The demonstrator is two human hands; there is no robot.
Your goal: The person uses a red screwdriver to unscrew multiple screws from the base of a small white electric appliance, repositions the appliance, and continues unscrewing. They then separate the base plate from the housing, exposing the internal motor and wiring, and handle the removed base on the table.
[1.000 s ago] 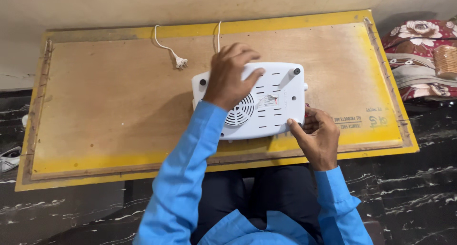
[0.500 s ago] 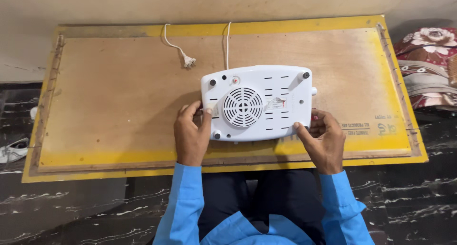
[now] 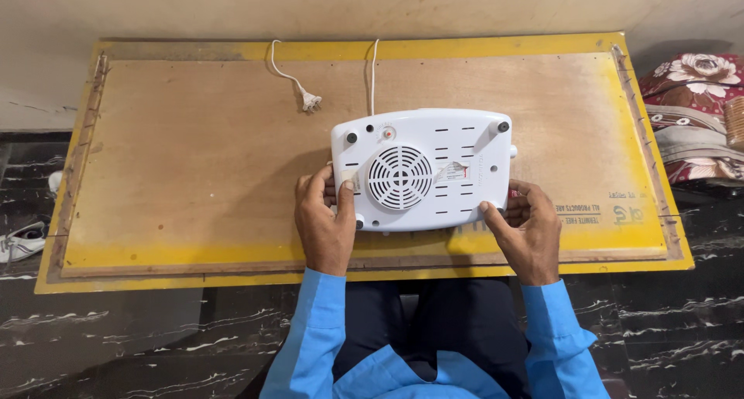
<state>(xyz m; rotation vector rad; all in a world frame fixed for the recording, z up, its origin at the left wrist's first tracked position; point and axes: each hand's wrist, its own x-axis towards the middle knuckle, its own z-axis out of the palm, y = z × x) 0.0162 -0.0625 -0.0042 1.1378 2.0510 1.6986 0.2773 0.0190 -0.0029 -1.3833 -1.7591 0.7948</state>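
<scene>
White appliance (image 3: 422, 170), a flat rectangular unit, lay bottom-up near the middle of the wooden board (image 3: 186, 151), a little toward your edge. Its underside faced you: a round vent grille (image 3: 399, 177) at centre, rows of short slots to either side, dark rubber feet at the far corners, and a small red-and-white label (image 3: 456, 171) right of the grille.

Your left hand (image 3: 325, 225) gripped the appliance's near-left corner. The thumb lay over the underside beside the grille, and the fingers curled around the left edge. The hand was closed on the casing, not spread.

Your right hand (image 3: 527, 228) held the near-right corner. The thumb pressed on the underside near the edge, and the fingers wrapped the right side, bent and close together. A bit of red showed at the casing's side just above those fingers; I could not tell what it was.

A white cord (image 3: 373, 73) ran from the appliance's far edge to the far rim of the board. It looped back and ended in a plug (image 3: 310, 101) lying loose on the wood, left of the appliance and well apart from both hands.

The board had a yellow border (image 3: 480, 46) and sat over a dark marbled floor (image 3: 116, 337). A floral cushion (image 3: 694, 112) lay off the right end. Your blue sleeves (image 3: 314, 337) reached in from the bottom.
</scene>
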